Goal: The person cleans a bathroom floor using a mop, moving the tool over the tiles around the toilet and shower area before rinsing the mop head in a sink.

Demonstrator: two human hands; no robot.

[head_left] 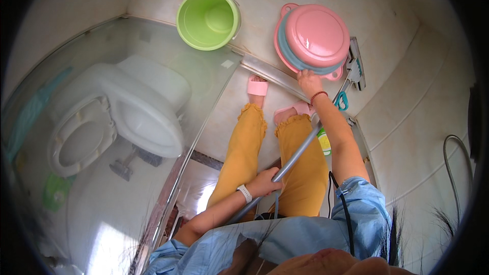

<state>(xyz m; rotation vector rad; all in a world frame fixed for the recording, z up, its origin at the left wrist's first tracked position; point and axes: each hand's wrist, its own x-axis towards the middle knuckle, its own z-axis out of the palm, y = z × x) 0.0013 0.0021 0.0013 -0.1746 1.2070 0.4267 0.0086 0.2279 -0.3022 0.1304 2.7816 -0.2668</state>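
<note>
My left hand, with a white band at its wrist, is wrapped round the grey pole of a floor mop or squeegee. The pole slants away to the right, passing under my right forearm, and ends in a flat head beside the basin. A teal loop sits on it near the head. With my right hand I grip the near rim of a pink and blue-grey collapsible basin. It is tipped, its smooth pink bottom facing me; part of my grip is hidden.
A green bucket stands at the far left of the basin. Between me and both runs a raised metal sill. On the left a glass panel has a white toilet behind it. A shower hose hangs at the right.
</note>
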